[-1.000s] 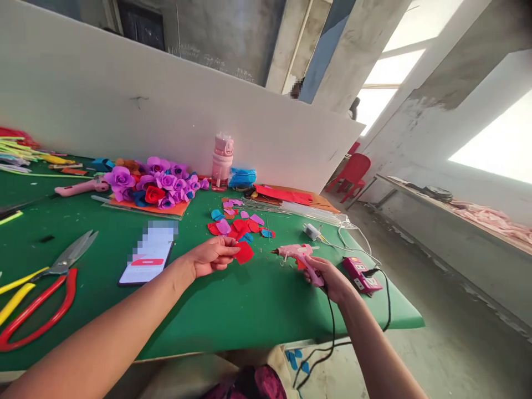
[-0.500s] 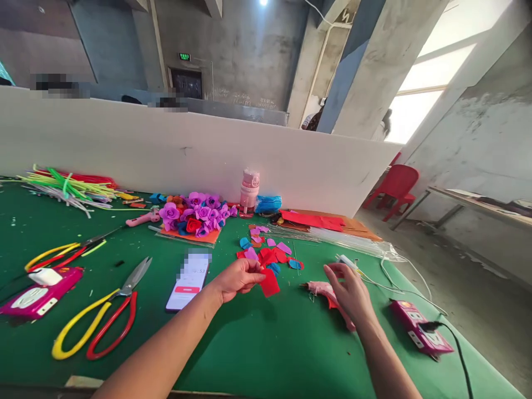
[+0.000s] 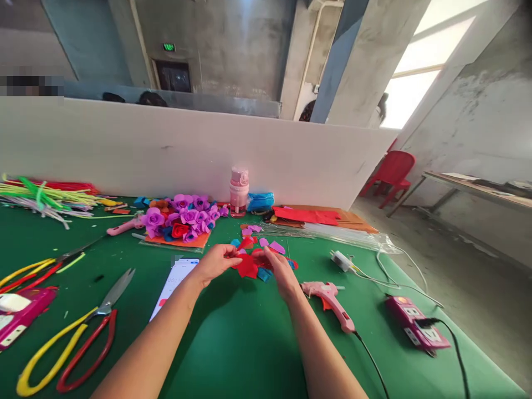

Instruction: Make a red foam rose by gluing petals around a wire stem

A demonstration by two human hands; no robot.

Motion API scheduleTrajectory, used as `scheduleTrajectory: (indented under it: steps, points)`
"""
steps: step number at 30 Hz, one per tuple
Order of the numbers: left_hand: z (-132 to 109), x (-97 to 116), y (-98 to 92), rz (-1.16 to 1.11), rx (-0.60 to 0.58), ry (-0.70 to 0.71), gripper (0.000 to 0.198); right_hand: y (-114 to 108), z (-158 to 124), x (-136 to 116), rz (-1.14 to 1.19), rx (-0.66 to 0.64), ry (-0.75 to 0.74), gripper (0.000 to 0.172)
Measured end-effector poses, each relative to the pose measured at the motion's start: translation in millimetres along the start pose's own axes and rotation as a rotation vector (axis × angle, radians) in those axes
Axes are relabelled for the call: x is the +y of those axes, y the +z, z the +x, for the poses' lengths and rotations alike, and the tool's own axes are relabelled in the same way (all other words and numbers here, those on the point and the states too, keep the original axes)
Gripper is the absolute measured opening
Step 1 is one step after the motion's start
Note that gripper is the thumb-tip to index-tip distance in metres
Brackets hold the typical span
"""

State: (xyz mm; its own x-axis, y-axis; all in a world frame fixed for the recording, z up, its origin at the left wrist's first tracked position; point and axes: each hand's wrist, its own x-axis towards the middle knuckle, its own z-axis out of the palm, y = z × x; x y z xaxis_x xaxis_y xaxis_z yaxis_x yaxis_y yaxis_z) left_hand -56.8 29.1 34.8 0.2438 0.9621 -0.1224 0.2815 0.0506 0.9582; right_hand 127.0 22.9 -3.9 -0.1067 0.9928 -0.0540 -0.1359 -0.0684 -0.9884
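My left hand (image 3: pixel 219 262) is closed in a pinch on a red petal-shaped piece (image 3: pixel 248 267). At the right edge of that piece my right hand (image 3: pixel 281 271) has its fingers bent together against it; its thumb is mostly hidden. Under and behind the hands lie loose cut pieces: purple petals (image 3: pixel 277 247), blue petals (image 3: pixel 265 275) and more red ones, partly covered by my fingers. A pink glue gun (image 3: pixel 330 297) lies on the green table just right of my right forearm, its black cord running toward me.
Purple and red flowers (image 3: pixel 195 216) are heaped left of a pink bottle (image 3: pixel 239 194). Large scissors (image 3: pixel 103 313) and a phone (image 3: pixel 177 282) lie left of my arm. A magenta power strip (image 3: pixel 415 324) and white charger (image 3: pixel 341 261) are at right. A white partition (image 3: pixel 166 144) stands behind.
My left hand has moved up and left with the red petal. My right hand has left the glue gun's side and come over to the petal. The view has shifted slightly right.
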Motion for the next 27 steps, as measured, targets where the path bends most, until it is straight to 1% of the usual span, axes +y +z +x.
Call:
scheduleTrajectory:
  steps: [3, 8, 10, 12, 14, 18, 22, 24, 27]
  points:
    - [-1.7, -5.4, 1.1, 0.013, -0.034, -0.05, 0.028, -0.3, -3.5, -1.8, -0.099, -0.041, -0.01, 0.047]
    - [-1.8, -12.4, 5.2, 0.047, -0.036, -0.005, 0.03, 6.8, -8.7, -0.6, -0.283, -0.106, -0.045, 0.032]
    - [-1.0, -14.2, 7.6, 0.06, -0.033, -0.006, 0.03, 8.2, -10.6, 0.6, -0.347, -0.108, -0.049, 0.025]
    - [-0.6, -14.3, 10.0, 0.052, -0.032, -0.007, 0.03, 7.8, -10.7, 1.1, -0.367, -0.089, -0.052, 0.024]
    - [-0.9, -12.6, 12.2, 0.005, -0.015, 0.011, 0.029, 5.3, -8.8, 0.5, -0.304, -0.033, -0.055, 0.026]
    - [-3.9, -6.8, 15.9, -0.095, 0.051, 0.059, 0.034, -3.1, -2.4, -2.7, -0.028, 0.177, -0.067, 0.029]
    - [-7.0, -4.4, 22.5, -0.153, 0.081, 0.071, 0.024, -7.8, 1.9, -2.0, 0.106, 0.325, -0.068, 0.035]
    - [-7.9, -4.4, 27.7, -0.208, 0.09, 0.063, 0.024, -7.7, 2.9, -0.2, 0.137, 0.369, -0.077, 0.035]
    - [-8.8, -4.6, 36.2, -0.323, 0.109, 0.043, 0.027, -5.2, 3.0, 1.3, 0.164, 0.384, -0.105, 0.031]
